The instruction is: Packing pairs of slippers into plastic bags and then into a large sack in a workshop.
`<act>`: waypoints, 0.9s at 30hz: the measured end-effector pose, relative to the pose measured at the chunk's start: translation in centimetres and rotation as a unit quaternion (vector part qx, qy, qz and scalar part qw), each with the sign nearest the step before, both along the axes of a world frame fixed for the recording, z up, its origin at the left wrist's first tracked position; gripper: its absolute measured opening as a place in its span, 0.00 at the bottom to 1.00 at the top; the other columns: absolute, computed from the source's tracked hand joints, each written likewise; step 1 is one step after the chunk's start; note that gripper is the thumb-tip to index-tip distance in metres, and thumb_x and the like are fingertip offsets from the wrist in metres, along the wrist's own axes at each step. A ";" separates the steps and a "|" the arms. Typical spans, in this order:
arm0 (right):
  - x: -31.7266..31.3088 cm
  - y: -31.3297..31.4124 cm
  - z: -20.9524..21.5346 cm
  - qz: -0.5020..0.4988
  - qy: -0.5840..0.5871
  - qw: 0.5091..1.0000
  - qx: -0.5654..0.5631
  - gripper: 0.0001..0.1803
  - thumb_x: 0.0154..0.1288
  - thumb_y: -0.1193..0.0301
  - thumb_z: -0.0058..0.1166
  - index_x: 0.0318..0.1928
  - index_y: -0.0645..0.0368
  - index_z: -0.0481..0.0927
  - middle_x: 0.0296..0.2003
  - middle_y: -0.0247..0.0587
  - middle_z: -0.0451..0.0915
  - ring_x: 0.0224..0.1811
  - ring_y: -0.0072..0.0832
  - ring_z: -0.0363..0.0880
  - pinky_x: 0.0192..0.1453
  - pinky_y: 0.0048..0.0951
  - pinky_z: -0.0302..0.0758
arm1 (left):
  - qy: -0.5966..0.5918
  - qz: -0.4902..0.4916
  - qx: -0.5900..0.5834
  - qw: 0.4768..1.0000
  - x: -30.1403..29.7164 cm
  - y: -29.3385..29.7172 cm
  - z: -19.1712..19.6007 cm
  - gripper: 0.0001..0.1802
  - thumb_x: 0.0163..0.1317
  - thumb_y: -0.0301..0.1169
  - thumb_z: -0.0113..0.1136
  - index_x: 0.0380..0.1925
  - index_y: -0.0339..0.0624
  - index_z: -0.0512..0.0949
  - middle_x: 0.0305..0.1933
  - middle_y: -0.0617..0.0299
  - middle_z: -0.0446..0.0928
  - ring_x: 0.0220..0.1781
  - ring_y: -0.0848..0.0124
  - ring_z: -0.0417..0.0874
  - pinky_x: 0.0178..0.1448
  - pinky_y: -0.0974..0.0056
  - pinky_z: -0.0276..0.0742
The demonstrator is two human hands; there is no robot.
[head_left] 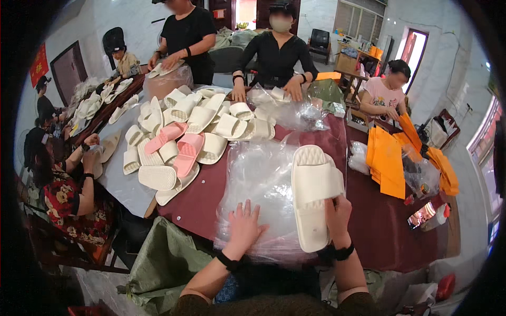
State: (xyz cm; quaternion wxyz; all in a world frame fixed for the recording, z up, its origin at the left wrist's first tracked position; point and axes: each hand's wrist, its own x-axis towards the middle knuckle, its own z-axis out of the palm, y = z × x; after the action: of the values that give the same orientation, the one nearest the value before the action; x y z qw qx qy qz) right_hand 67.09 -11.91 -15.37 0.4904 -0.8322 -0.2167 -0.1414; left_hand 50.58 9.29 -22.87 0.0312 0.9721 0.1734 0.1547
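My right hand (337, 213) has its grip closed around a cream slide sandal (312, 195), holding it sole-up near the front edge of the dark red counter (379, 221), over a stack of clear plastic bags (258, 174). My left hand (243, 224) lies flat with fingers spread on those bags, just left of the sandal, gripping nothing. Farther off to the left sits a heap of cream and pink sandals (184, 137), and at the far side a person in black (276, 52) handles more bags.
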 end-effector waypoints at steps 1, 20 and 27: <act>-0.4 -0.4 -0.1 -0.001 0.004 1.000 -0.002 0.16 0.63 0.66 0.60 0.25 0.67 0.78 0.23 0.57 0.79 0.26 0.50 0.80 0.29 0.43 0.72 | 0.004 -0.001 -0.002 1.000 0.4 -0.1 0.5 0.43 0.52 0.55 0.68 0.66 0.51 0.70 0.69 0.46 0.67 0.64 0.49 0.69 0.64 0.42 0.59; 0.1 0.2 -7.8 0.028 -0.056 0.959 -0.275 0.22 0.67 0.55 0.53 0.25 0.61 0.79 0.23 0.50 0.80 0.26 0.46 0.81 0.31 0.44 0.76 | 0.067 -0.238 -0.056 0.967 -1.2 1.9 2.8 0.44 0.48 0.49 0.73 0.66 0.48 0.69 0.74 0.45 0.58 0.71 0.45 0.64 0.69 0.50 0.66; 0.4 -3.3 -5.1 -0.008 -0.037 0.993 -0.110 0.15 0.67 0.64 0.55 0.28 0.64 0.79 0.25 0.53 0.79 0.27 0.43 0.81 0.32 0.39 0.74 | 0.067 -0.249 -0.098 0.961 -1.1 2.6 0.7 0.30 0.60 0.45 0.63 0.62 0.53 0.74 0.71 0.48 0.64 0.70 0.49 0.67 0.68 0.51 0.66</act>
State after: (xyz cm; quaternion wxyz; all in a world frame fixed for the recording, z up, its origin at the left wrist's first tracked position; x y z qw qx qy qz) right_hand 67.45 -15.22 -20.44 0.3861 -0.8770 -0.2424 -0.1517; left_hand 49.46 11.91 -22.15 0.1523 0.9849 -0.0580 0.0585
